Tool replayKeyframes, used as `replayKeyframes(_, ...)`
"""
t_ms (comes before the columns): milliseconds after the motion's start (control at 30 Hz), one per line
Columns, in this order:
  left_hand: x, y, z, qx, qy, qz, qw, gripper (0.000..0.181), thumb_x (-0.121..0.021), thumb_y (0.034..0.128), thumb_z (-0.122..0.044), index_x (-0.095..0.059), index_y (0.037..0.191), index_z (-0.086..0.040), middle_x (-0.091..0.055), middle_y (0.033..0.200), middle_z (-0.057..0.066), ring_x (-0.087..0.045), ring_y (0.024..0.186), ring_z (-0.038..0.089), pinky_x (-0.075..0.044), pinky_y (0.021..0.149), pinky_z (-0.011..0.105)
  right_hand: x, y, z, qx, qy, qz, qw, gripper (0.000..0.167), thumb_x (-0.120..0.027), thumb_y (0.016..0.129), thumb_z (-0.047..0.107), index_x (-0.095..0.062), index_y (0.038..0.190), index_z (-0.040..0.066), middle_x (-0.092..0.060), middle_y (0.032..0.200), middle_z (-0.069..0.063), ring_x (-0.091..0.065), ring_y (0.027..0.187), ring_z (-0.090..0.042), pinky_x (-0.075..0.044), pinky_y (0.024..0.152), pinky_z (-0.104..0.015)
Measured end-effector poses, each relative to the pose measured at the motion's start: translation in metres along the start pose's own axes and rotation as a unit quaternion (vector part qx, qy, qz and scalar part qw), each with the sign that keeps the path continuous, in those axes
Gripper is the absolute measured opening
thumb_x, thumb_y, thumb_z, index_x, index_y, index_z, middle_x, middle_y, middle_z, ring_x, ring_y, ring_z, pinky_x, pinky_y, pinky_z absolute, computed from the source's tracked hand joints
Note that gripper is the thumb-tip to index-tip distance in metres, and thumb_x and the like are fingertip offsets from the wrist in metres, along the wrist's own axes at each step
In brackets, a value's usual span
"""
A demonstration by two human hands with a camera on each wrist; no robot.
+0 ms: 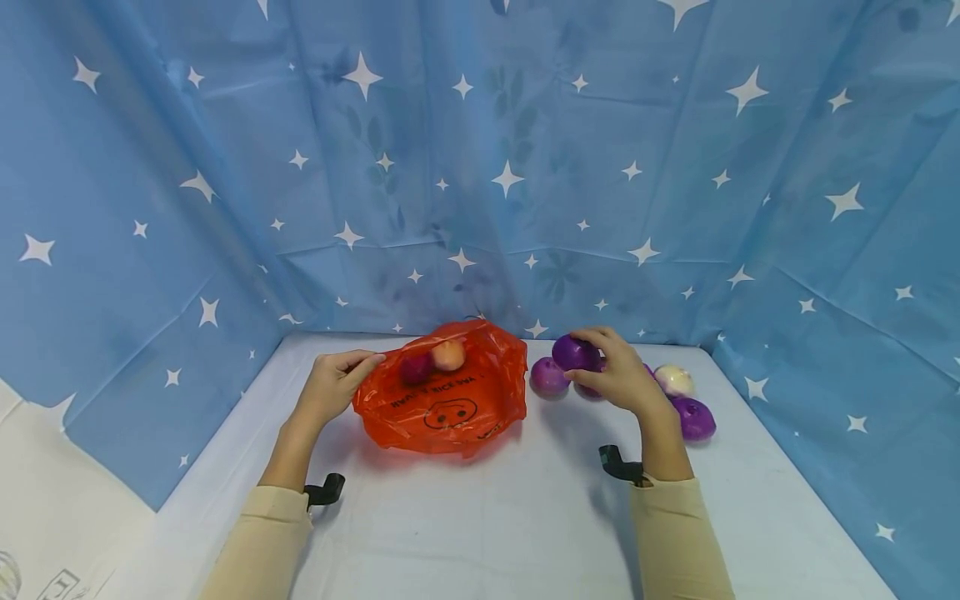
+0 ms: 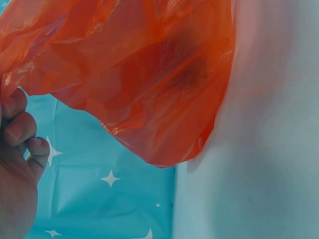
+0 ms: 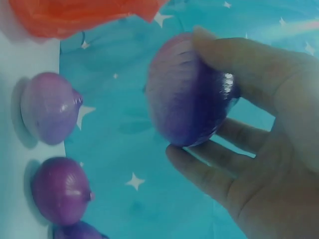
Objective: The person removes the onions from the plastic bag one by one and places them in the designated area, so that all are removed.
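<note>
A red plastic bag (image 1: 491,396) with a printed pig face stands open on the table. My left hand (image 1: 335,385) pinches its left rim between thumb and fingers; in the left wrist view the bag's side (image 2: 164,89) hangs from the fingertips. Inside lie a dark red onion (image 1: 417,368) and a pale yellow onion (image 1: 449,356). To the right of the bag, my right hand (image 1: 621,372) holds a glossy purple onion (image 3: 182,97) in the air, thumb on one side and fingers on the other. A lighter purple onion (image 1: 550,377) rests below it on the table.
Past my right hand lie a white onion (image 1: 674,381) and a purple onion (image 1: 695,419). In the right wrist view, another purple onion (image 3: 61,191) sits beside the lighter one. A blue star-patterned curtain (image 1: 420,200) stands behind the white table (image 1: 465,525).
</note>
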State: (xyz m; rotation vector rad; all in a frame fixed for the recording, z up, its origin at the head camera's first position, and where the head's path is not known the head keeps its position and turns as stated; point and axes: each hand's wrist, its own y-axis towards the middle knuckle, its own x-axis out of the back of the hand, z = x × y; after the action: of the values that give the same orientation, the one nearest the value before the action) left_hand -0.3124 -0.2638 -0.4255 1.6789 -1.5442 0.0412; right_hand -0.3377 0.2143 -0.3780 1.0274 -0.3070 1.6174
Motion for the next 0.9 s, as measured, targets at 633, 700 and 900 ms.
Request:
replayKeyframes(633,-0.001,0.000,0.002,0.004,-0.004,0.004,1.0000,0.022,-0.069,0.1019,-0.031,-0.082,0.111,-0.016,-0.077,0.087,0.000,-0.057,0.063,0.015,-0.046,0.054,0.024,0.023,-0.017,-0.035,-0.070,-0.068,0.037,0.9945,0.066,-0.083,0.089,0.023,-0.055,0.146,0.006,-0.050,0.148,-0.028,-0.046,0.136,-0.052,-0.044,0.105,-0.071)
replayKeyframes(700,-0.001,0.000,0.001,0.004,-0.004,0.004,1.0000,0.022,-0.069,0.1019,-0.030,-0.082,0.111,-0.016,-0.076,0.086,0.000,-0.056,0.062,0.014,-0.045,0.054,0.024,0.025,-0.019,-0.037,-0.079,-0.066,0.038,0.9940,0.065,-0.083,0.089,0.022,-0.055,0.145,0.007,-0.050,0.147,-0.028,-0.047,0.135,-0.052,-0.046,0.104,-0.070)
replayKeyframes(900,-0.001,-0.001,0.000,0.006,0.003,0.003,1.0000,0.022,-0.069,0.1020,-0.030,-0.082,0.112,-0.016,-0.076,0.084,0.000,-0.054,0.062,0.015,-0.043,0.053,0.025,0.027,-0.025,-0.042,-0.079,-0.080,0.039,0.9929,0.062,-0.086,0.085,0.018,-0.059,0.140,0.005,-0.055,0.141,-0.027,-0.049,0.131,-0.049,-0.046,0.102,-0.069)
